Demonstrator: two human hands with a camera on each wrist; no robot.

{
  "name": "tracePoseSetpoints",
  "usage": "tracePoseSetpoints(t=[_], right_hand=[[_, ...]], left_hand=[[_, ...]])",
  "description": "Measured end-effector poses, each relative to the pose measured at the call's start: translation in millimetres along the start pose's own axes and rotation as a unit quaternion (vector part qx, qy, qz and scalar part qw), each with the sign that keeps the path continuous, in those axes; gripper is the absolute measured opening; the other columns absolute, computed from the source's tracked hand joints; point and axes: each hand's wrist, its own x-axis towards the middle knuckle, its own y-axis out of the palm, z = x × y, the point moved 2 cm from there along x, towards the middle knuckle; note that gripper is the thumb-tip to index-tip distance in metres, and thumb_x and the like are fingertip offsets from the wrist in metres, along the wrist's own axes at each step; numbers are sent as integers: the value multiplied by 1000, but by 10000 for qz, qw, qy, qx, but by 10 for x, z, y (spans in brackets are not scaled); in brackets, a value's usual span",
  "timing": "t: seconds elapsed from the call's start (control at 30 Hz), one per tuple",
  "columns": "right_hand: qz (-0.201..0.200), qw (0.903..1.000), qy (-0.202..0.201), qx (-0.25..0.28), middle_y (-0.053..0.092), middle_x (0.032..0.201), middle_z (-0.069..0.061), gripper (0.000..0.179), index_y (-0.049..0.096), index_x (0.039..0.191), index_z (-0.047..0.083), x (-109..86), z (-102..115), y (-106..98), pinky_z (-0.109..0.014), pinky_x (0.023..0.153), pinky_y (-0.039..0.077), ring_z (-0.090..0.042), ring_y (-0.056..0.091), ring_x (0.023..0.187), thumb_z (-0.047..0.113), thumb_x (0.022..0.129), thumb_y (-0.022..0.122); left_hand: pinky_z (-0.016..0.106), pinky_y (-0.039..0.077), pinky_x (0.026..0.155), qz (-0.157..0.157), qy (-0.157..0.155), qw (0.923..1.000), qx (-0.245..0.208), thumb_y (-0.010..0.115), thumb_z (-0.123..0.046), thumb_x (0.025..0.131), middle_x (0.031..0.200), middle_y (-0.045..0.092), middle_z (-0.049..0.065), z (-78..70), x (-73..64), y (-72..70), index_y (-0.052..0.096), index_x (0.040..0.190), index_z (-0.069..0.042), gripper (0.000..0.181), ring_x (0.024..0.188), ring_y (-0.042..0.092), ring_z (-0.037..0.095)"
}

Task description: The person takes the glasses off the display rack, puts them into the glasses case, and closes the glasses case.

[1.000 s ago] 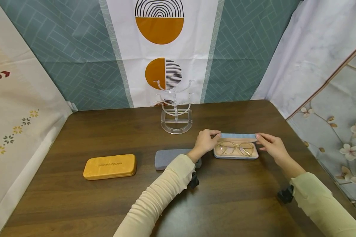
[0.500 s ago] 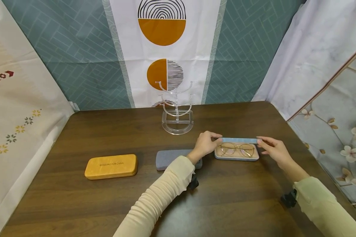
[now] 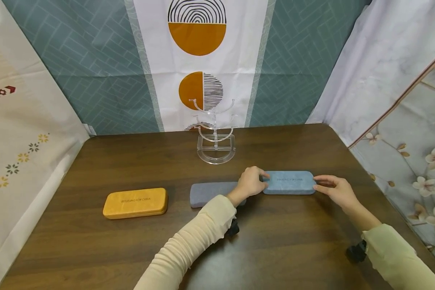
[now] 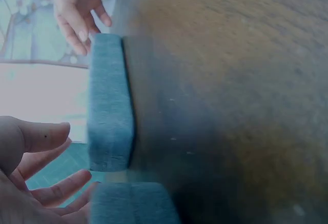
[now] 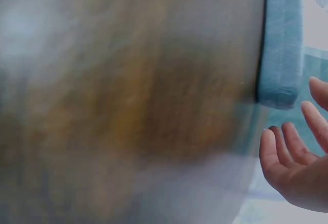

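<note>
A light blue glasses case (image 3: 290, 183) lies closed on the table at the right, lettering on its lid; whatever is inside is hidden. My left hand (image 3: 251, 182) is at its left end, with the fingertips right by the corner. At the opposite end my right hand (image 3: 335, 189) has its fingers loosely bent beside the edge. From the left wrist view, the left hand (image 4: 38, 178) shows thumb and fingers spread, nothing between them. Likewise in the right wrist view the right hand (image 5: 297, 157) has relaxed fingers just off the case (image 5: 281, 44).
A grey-blue glasses case (image 3: 210, 194) sits partly under the left wrist. Farther left lies a yellow glasses case (image 3: 135, 203). A clear plastic display stand (image 3: 216, 141) rises at the back of the wooden table (image 3: 130, 253), before a patterned curtain (image 3: 105, 80).
The blue case's lid has come down over the gold-framed glasses, and the case is now closed. Both hands have lowered and let go of the lid's corners.
</note>
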Motion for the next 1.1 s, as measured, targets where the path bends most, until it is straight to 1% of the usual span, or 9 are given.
tracePoseSetpoints(t=[0.07,0.13,0.27,0.33,0.37,0.57,0.7,0.87,1.1], right_hand=[[-126,9999,-34,-50,55,113,-22,48,55,120,-2,6,35,-10,-33,71,46,-11,51,89,31,87,62],[-239,9997,-88,-61,57,111,-21,46,57,119,-2,18,83,-12,-26,68,46,0,49,82,31,87,62],[-419,9987,-279,-15,61,106,-18,42,59,114,-3,26,196,24,-18,65,45,8,49,78,28,86,63],[-501,9981,-351,9,63,103,-17,40,60,112,-4,21,251,51,-17,63,44,9,49,77,27,86,64],[-535,9979,-366,12,63,101,-16,40,61,111,-4,19,276,65,-17,63,45,9,49,76,27,86,64],[-614,9971,-429,134,64,91,-9,33,64,102,-1,50,433,169,-21,62,45,0,53,73,28,87,62],[-541,9968,-508,312,64,85,-13,31,64,96,-1,96,576,240,-26,62,47,-12,57,72,29,87,61],[-404,9945,-716,650,63,80,-16,32,63,91,-5,142,801,304,-31,65,51,-22,60,73,27,88,61],[-303,9926,-906,748,62,70,1,28,62,87,1,186,1088,330,-36,66,52,-26,61,73,29,88,61]], left_hand=[[16,21,33,-68,63,9999,-145,68,-12,81,104,66,4,-4,-7,-34,70,106,-15,25,34,27,5],[16,25,36,-133,184,9991,-359,68,-12,81,100,66,6,-2,-10,-77,69,106,-12,25,38,31,6],[18,42,52,-196,370,9969,-671,68,-13,81,96,66,7,56,-24,-123,70,102,-6,22,64,56,11],[19,45,62,-232,457,9963,-692,68,-13,81,92,67,6,85,-36,-135,70,99,-4,21,78,59,13],[20,46,64,-235,485,9960,-707,68,-13,82,90,67,5,95,-45,-143,70,98,-3,19,80,60,15],[19,43,60,-337,664,9933,-887,65,-10,83,81,66,3,75,-110,-241,70,90,-3,11,67,55,9],[18,40,54,-497,820,9901,-1020,64,-8,83,72,64,1,47,-150,-347,69,81,-4,7,58,49,6],[17,38,53,-673,928,9868,-1147,64,-7,82,66,61,0,51,-210,-498,68,76,-4,7,55,46,5],[19,39,52,-837,980,9794,-1557,62,-4,84,66,59,3,82,-337,-720,66,79,-2,7,55,47,8]])
